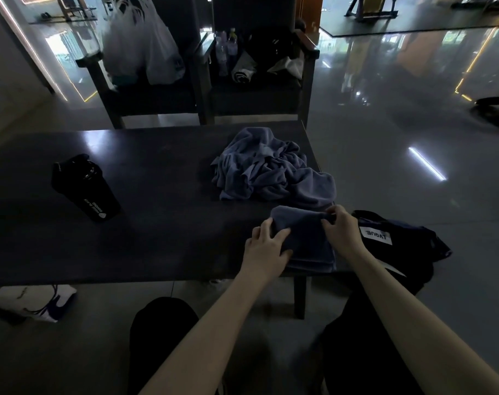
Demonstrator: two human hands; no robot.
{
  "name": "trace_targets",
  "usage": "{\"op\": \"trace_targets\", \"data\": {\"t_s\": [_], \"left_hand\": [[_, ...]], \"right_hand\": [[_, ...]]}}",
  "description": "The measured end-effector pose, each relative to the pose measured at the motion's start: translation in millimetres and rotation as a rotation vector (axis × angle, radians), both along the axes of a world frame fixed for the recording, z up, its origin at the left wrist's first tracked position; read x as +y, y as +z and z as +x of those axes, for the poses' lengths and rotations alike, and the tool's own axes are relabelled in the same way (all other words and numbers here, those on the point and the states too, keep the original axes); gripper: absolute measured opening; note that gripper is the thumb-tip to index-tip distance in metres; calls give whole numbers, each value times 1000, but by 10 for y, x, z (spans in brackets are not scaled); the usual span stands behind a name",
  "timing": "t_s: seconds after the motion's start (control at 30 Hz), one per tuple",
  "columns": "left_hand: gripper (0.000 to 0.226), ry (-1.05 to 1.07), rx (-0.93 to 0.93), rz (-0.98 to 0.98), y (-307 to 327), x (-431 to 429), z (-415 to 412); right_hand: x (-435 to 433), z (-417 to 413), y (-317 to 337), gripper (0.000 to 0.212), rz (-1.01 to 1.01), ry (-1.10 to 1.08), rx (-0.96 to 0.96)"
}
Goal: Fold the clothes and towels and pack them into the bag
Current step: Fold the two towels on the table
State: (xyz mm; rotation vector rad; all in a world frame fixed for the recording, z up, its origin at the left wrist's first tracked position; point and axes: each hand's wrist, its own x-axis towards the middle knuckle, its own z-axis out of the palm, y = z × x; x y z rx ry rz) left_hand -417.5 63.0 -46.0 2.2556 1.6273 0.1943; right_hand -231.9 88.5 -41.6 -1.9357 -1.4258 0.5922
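A folded blue-grey towel [302, 238] lies at the near right corner of the dark table [145, 223]. My left hand [266, 248] grips its left edge, fingers curled over the fold. My right hand [340, 229] pinches its far right corner. Behind it a crumpled heap of the same blue-grey cloth [268, 169] sits on the table, partly hanging over the right edge. A black bag [396, 246] with a white label lies just right of the table, beside my right hand.
A black shaker bottle [84, 189] stands on the table's left half. Two dark chairs stand behind the table, holding white plastic bags [142, 44], bottles [226, 49] and dark items. A white drawstring bag [34, 303] lies on the floor at left. My knees are under the table's near edge.
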Motion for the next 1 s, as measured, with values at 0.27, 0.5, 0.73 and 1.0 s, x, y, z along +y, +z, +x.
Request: {"op": "trace_targets", "data": {"t_s": [0.27, 0.5, 0.73, 1.0], "left_hand": [[53, 6, -108, 33, -41, -3, 16], [53, 4, -102, 72, -67, 22, 39], [53, -15, -5, 101, -45, 52, 94], [58, -178, 167, 118, -80, 326, 338]], "right_hand": [[22, -47, -41, 31, 96, -44, 5], [83, 32, -102, 35, 43, -39, -6], [77, 78, -131, 23, 67, 29, -159], [-163, -45, -279, 41, 103, 165, -622]]}}
